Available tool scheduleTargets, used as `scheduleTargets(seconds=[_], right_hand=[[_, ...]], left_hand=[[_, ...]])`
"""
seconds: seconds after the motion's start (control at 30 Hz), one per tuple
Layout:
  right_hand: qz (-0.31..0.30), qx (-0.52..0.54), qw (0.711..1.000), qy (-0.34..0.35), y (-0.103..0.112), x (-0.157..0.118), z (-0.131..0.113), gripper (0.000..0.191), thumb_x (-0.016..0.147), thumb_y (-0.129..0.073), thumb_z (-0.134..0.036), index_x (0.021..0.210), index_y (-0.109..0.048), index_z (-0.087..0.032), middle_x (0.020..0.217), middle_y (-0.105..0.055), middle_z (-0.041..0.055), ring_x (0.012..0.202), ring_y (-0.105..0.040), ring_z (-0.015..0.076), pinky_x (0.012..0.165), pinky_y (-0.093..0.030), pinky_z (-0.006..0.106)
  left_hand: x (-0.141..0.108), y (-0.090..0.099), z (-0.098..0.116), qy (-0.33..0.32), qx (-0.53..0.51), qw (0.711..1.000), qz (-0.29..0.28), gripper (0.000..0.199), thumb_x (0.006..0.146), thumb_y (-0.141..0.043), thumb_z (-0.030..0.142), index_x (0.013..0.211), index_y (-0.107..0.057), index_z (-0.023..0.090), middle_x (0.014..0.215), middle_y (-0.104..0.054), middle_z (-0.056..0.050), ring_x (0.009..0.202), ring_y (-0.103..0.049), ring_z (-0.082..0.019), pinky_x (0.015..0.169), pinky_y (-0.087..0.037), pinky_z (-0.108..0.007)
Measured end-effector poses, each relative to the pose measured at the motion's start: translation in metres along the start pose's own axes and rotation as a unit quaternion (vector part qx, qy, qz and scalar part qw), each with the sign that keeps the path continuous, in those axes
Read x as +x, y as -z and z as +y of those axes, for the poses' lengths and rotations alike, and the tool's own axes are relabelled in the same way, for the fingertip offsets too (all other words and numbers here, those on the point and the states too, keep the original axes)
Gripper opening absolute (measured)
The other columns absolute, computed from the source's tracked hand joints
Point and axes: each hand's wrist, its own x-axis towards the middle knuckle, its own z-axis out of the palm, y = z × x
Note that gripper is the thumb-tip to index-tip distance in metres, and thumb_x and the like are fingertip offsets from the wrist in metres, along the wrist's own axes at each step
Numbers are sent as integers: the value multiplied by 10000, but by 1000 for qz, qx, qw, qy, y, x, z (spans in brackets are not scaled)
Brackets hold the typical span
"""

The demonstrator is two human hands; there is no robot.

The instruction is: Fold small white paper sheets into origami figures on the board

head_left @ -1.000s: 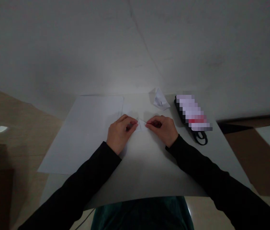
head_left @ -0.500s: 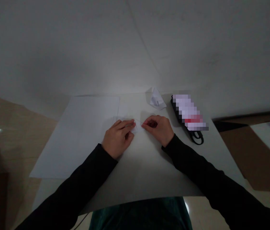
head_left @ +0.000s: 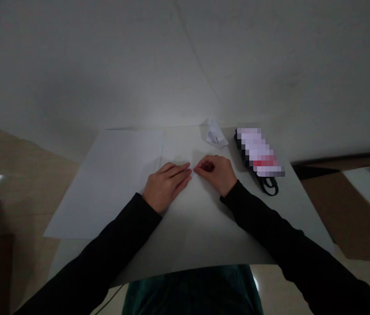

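My left hand [head_left: 169,183] lies flat on the white table, fingers stretched out and pointing at my right hand. It covers almost all of a small piece of folded white paper, so the paper's shape cannot be made out now. Thumb and forefinger of my right hand [head_left: 216,173] are pinched at the paper's right tip, just beyond the left fingertips. A folded white paper piece [head_left: 216,134] with a raised point stands behind my right hand, near the wall.
Large white paper [head_left: 113,175] covers the table's left part. On the right lies a dark case with a strap [head_left: 270,187], a blurred bright screen [head_left: 259,151] on top. A pale wall [head_left: 139,65] rises behind the table [head_left: 185,245]. Brown cardboard [head_left: 352,214] is beyond the right edge.
My left hand has slid right and flattened, its fingers straightening over the small paper, which showed between the hands before. My right hand keeps its pinch in nearly the same place.
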Motion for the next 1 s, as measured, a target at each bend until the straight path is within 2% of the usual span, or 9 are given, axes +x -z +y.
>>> scheduleTargets(seconds=[0.1,0.17,0.3,0.4,0.47,0.6,0.77,0.9,1.0], right_hand=[[8,-25,1000,5,-3,0,1,66,707,-715,-200,670,-665,-178,603,-594,-9,549,-512,111,586,-439,265],[42,-50,997,30,-6,-4,2,53,709,-717,-181,687,-670,-170,674,-592,21,640,-541,142,637,-460,290],[129,-127,970,161,-12,-21,0,58,772,-644,-135,771,-691,-169,909,-604,96,861,-538,213,745,-461,355],[93,-215,934,268,-15,-38,-6,164,813,-558,-102,899,-686,-159,944,-644,98,916,-543,243,770,-432,391],[77,-250,920,293,-18,-46,-10,203,816,-521,-76,932,-680,-126,913,-655,107,895,-550,238,789,-430,382],[64,-288,910,292,-17,-50,-12,239,814,-506,-72,974,-681,-96,900,-668,108,863,-558,231,813,-423,369],[71,-305,908,278,-3,-48,-1,265,789,-534,-69,1003,-688,-90,907,-687,89,833,-553,218,771,-419,354],[72,-335,900,269,4,-51,2,262,798,-558,-91,1026,-683,-124,951,-701,62,878,-560,214,846,-400,378],[80,-351,894,267,1,-53,-2,235,824,-539,-98,1007,-686,-112,932,-697,77,907,-557,229,856,-406,393]], left_hand=[[2,0,0,22,-4,1000,-6,241,931,-508,292,1069,-688,210,1198,-666,-22,964,-630,-177,849,-540,-354],[3,-1,0,42,-10,999,-14,238,932,-505,303,1038,-702,222,1174,-678,-6,953,-633,-176,843,-535,-352],[5,-1,0,67,-26,997,-17,222,924,-520,309,1017,-709,240,1138,-690,-9,955,-630,-175,839,-526,-355],[7,-1,-2,52,-50,997,-13,205,916,-533,280,1003,-708,219,1115,-692,-33,954,-630,-176,850,-519,-365],[8,-1,-3,35,-69,997,-8,186,906,-548,249,975,-712,195,1082,-696,-53,938,-632,-177,854,-512,-372],[10,-1,-6,18,-79,997,-9,164,889,-569,218,955,-713,174,1050,-694,-73,921,-627,-178,860,-504,-383],[10,-4,-9,22,-84,996,-5,156,876,-592,236,938,-720,172,1051,-696,-74,892,-621,-177,839,-513,-370],[11,-5,-9,17,-95,995,2,147,878,-593,247,906,-722,183,1045,-700,-72,888,-631,-172,838,-512,-366],[11,-4,-9,3,-97,995,3,153,885,-580,238,912,-718,177,1043,-699,-78,900,-638,-173,838,-512,-365]])
